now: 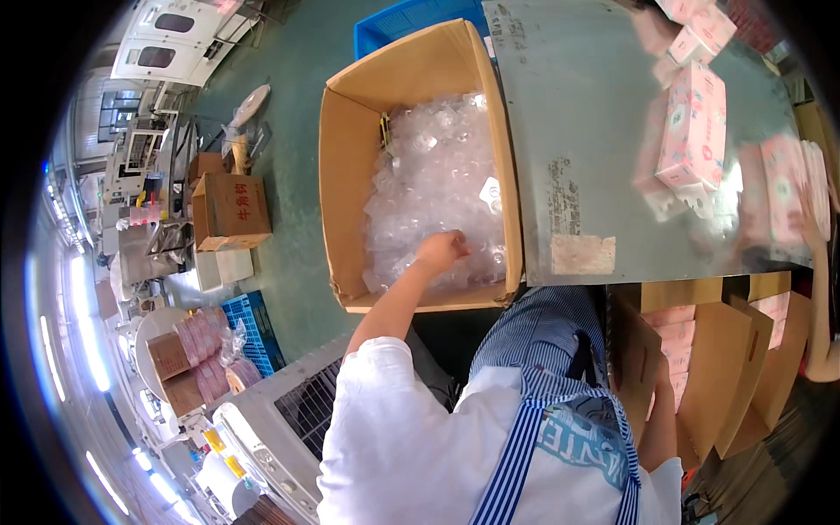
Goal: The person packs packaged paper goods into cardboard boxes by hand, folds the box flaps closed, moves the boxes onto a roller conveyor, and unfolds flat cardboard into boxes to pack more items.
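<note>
A large open cardboard box (337, 175) stands in front of me, filled with a heap of thin clear plastic pieces (429, 188). Into its near part reaches my left hand (444, 251), closed, with curled fingers against the heap. Whatever lies in those fingers, if anything, is too transparent to make out. My right hand (667, 389) is low on the right, beside an open carton (713, 385) that holds pink packs (674, 346). The fingers of that hand are hidden.
A metal table (577, 105) adjoins the box on the right, with a pink patterned pack (694, 131) on it. Another person's hand (809, 219) touches upright pink packs (785, 188). Behind the box is a blue crate (385, 31); a brown carton (232, 210) stands left.
</note>
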Demonstrator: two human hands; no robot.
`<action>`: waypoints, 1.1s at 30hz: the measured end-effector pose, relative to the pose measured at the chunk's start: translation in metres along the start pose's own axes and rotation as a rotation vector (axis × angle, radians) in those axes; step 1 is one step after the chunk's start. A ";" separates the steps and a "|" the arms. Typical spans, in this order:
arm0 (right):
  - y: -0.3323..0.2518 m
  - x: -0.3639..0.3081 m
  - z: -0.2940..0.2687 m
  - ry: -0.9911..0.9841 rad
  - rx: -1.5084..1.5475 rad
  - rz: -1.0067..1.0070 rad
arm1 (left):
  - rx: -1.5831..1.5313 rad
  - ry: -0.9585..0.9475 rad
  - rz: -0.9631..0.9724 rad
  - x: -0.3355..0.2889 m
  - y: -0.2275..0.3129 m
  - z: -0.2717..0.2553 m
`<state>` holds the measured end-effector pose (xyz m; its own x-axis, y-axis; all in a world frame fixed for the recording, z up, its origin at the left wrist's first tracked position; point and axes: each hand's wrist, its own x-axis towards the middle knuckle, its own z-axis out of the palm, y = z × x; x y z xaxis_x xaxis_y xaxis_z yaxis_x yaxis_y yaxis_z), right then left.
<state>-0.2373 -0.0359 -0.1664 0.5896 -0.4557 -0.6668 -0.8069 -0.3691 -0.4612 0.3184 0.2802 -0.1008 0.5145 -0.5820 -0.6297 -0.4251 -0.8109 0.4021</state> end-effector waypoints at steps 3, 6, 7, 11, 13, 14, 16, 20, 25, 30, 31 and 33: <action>-0.026 0.015 -0.011 -0.012 0.014 0.041 | -0.247 0.145 -0.097 -0.012 -0.028 -0.001; 0.009 0.026 0.008 0.162 0.111 -0.117 | -0.643 0.320 -0.044 0.000 -0.041 0.004; 0.032 0.026 0.020 0.226 0.222 -0.079 | -0.669 0.383 -0.119 0.006 -0.030 -0.004; -0.058 0.022 -0.025 0.211 0.110 0.087 | -1.565 0.612 -0.134 -0.015 -0.018 -0.038; -0.089 0.011 -0.044 0.453 0.221 0.049 | -1.754 0.575 -0.095 -0.028 0.051 -0.067; -0.103 0.007 -0.052 0.675 0.321 0.002 | -1.807 0.438 0.037 -0.028 0.073 -0.070; -0.141 0.001 -0.072 0.789 0.486 -0.062 | -1.824 0.163 0.237 -0.024 0.139 -0.062; -0.244 -0.029 -0.106 0.688 0.917 -0.243 | -1.644 -0.145 0.263 -0.035 0.273 0.009; -0.214 -0.054 -0.116 0.826 1.468 -0.240 | -1.257 -0.505 0.192 -0.053 0.387 0.116; -0.080 -0.092 -0.086 0.881 1.050 0.118 | -1.188 -0.619 -0.027 -0.068 0.434 0.190; -0.060 -0.102 -0.078 0.954 0.743 0.136 | -1.177 -0.627 -0.031 -0.062 0.433 0.204; -0.043 -0.115 -0.068 1.025 0.553 0.224 | -1.303 -0.727 -0.168 -0.052 0.431 0.228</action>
<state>-0.2677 -0.0226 -0.0304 -0.0160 -0.9947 -0.1012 -0.6537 0.0870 -0.7517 -0.0617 -0.0246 -0.0464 -0.1496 -0.6402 -0.7535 0.7435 -0.5752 0.3411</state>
